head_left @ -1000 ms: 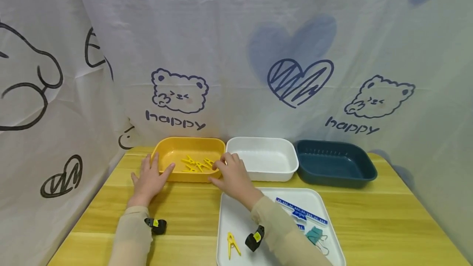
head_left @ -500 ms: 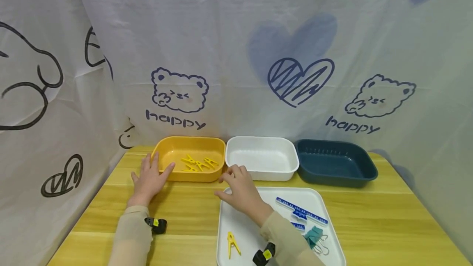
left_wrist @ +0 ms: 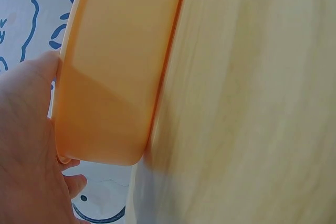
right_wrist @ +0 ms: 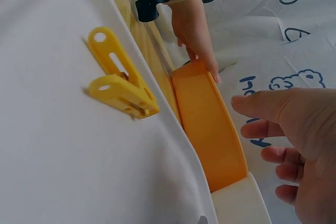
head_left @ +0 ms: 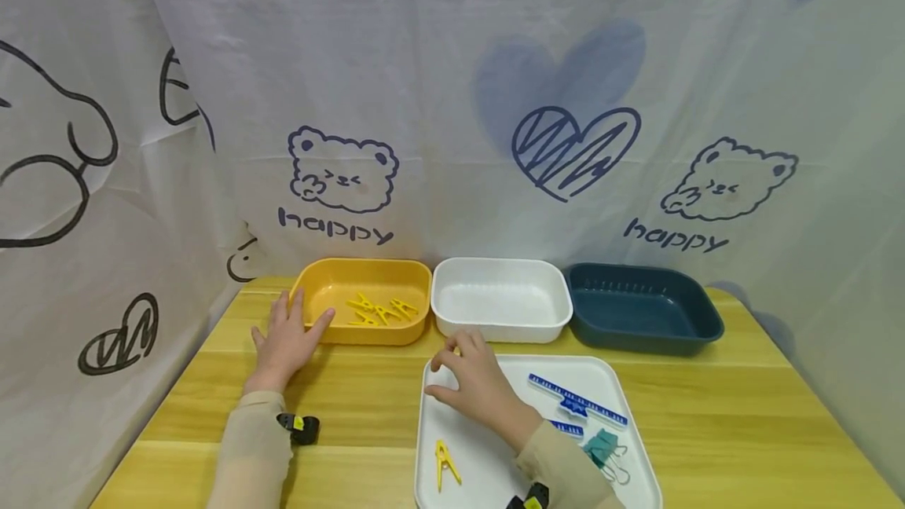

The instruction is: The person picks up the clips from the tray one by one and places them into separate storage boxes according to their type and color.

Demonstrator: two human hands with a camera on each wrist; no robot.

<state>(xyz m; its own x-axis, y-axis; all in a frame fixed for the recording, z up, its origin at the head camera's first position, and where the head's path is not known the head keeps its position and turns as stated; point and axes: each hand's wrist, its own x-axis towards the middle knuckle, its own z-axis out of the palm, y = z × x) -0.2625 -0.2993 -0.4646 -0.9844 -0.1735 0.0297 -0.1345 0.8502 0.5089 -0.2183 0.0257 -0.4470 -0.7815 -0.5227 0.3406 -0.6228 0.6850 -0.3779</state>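
My left hand (head_left: pixel 286 344) rests on the front left corner of a yellow bin (head_left: pixel 368 334), fingers spread and relaxed over its rim. Several yellow clothespins (head_left: pixel 382 313) lie inside that bin. Above the white tray (head_left: pixel 427 415) hovers my right hand (head_left: pixel 477 383), holding nothing, its fingers loosely bent and apart from the thumb. One yellow clothespin (head_left: pixel 444 464) lies on the tray, nearer to me than the right hand; the right wrist view shows it close up (right_wrist: pixel 123 77). Farther right on the tray are blue ruler-like clips (head_left: pixel 576 399), one partly hidden by the right forearm, and teal binder clips (head_left: pixel 602 448).
A white bin (head_left: pixel 502 331) stands right of the yellow one, and a dark blue bin (head_left: pixel 643 340) right of that, in a row along the back of the wooden table (head_left: pixel 749 430). A printed curtain (head_left: pixel 452 100) hangs behind.
My right hand has drawn away from the yellow bin's right end, moving right and toward me over the tray. The left hand stays on the bin's rim.
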